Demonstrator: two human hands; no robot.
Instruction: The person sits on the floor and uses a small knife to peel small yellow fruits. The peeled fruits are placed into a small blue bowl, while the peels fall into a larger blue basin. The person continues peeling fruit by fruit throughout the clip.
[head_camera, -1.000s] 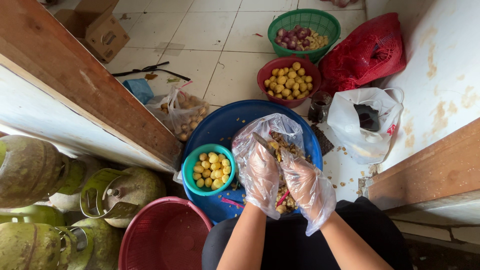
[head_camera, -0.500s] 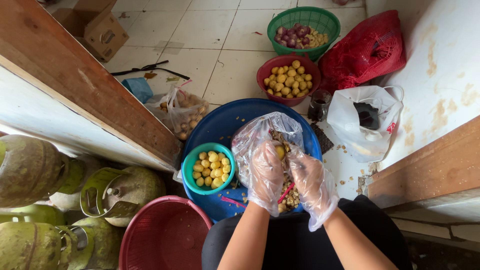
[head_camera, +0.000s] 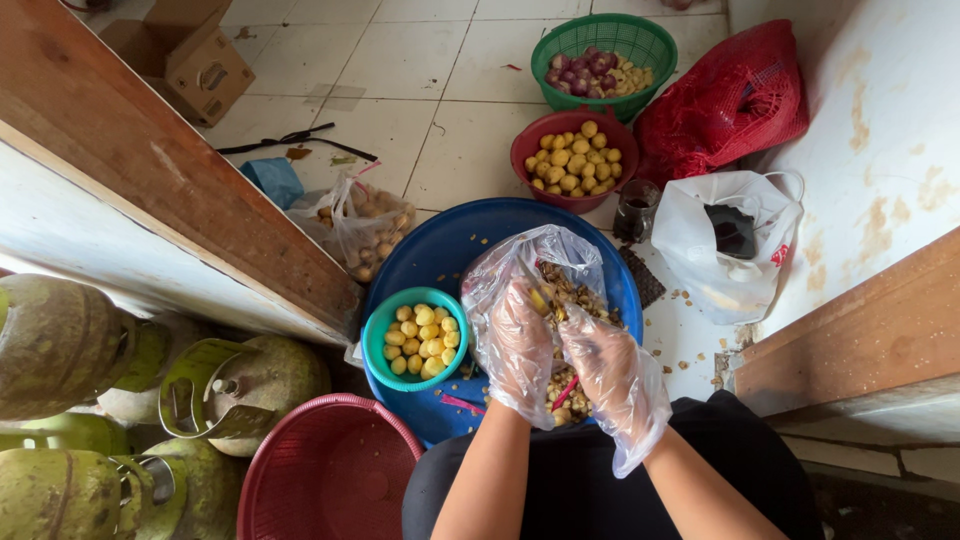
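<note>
Both my hands wear loose clear plastic gloves and meet over a big blue basin (head_camera: 440, 250). My left hand (head_camera: 517, 345) pinches a small yellow peeled tuber (head_camera: 540, 299) at its fingertips. My right hand (head_camera: 612, 372) is closed around the handle of a small knife, whose blade is hidden. Under the hands lies a heap of brownish peelings (head_camera: 572, 300), with a clear plastic bag (head_camera: 540, 250) beside it. A teal bowl (head_camera: 378, 325) of yellow peeled pieces stands in the basin just left of my left hand.
A red bowl (head_camera: 528, 185) of yellow pieces and a green basket (head_camera: 560, 40) of mixed tubers stand beyond the basin. A red mesh sack (head_camera: 730, 100) and a white plastic bag (head_camera: 735, 270) lie right. Green gas cylinders (head_camera: 60, 340) and a red basket (head_camera: 330, 470) sit at left.
My hands have shifted slightly within the basin, and the yellow piece now shows at my left fingertips. Everything else stays as it was.
</note>
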